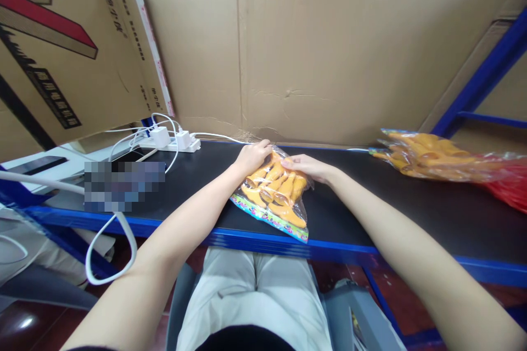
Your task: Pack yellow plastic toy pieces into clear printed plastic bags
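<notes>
A clear plastic bag (284, 209) of curved, hollow orange pieces lies on the black tabletop, its colourful printed strip facing me. At the bag's far left edge, my left hand (256, 154) has its fingers curled onto the plastic. My right hand (307, 166) grips the far right side, thumb on top and the other fingers partly hidden. Both hands are closed on this bag. What the fingertips pinch at the far edge is too small to make out.
More bagged orange pieces (432, 153) lie at the right beside red plastic (508, 181). A white power strip (187, 144) with plugs and cables stands at the back left. A phone (37, 164) lies further left. Cardboard (329, 55) walls the back; a blue rail (259, 241) edges the front.
</notes>
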### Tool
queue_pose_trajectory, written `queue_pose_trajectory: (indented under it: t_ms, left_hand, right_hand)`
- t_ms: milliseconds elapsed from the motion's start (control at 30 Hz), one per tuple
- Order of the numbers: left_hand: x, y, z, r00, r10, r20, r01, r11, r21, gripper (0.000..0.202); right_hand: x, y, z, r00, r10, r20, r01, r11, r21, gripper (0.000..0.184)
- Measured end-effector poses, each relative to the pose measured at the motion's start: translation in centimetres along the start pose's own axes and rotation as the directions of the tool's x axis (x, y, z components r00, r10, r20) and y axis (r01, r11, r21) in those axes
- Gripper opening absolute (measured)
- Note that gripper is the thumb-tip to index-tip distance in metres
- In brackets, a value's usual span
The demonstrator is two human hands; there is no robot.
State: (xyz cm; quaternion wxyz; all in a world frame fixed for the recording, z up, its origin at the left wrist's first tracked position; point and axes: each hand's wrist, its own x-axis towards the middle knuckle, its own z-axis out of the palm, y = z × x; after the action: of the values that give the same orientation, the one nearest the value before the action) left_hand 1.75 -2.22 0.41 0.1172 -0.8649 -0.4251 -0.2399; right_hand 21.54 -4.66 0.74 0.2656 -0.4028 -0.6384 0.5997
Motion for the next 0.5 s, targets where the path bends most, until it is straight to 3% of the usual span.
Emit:
queue_pose_trajectory:
  t_ms: [167,267,333,433,500]
  left_hand:
    - [0.2,-0.4,0.2,1.0,0.012,-0.008,-0.012,0.998,-0.06,0.025]
    - [0.1,-2.0,0.9,0.998,-0.044,-0.038,0.038,0.988,-0.15,0.028]
    - [0.0,-3.5,1.4,0.993,-0.118,-0.028,0.112,0.978,-0.175,0.029]
    - [-0.3,-5.4,1.9,0.981,-0.192,-0.02,0.185,0.967,-0.173,0.028]
    - [-0.3,-6.0,2.0,0.976,-0.217,-0.025,0.209,0.963,-0.169,0.028]
  right_hand:
    - [0.5,0.4,-0.4,0.999,0.033,-0.016,-0.031,0.991,0.128,0.025]
    - [0.7,0.8,-1.5,0.997,0.049,-0.062,-0.036,0.98,0.196,0.023]
    - [0.7,0.8,-2.5,0.986,0.055,-0.156,-0.017,0.971,0.239,0.021]
    - [0.6,0.3,-4.4,0.92,0.013,-0.391,0.107,0.952,0.286,0.017]
    - [0.4,-0.3,-6.0,0.816,-0.041,-0.576,0.201,0.955,0.216,0.018]
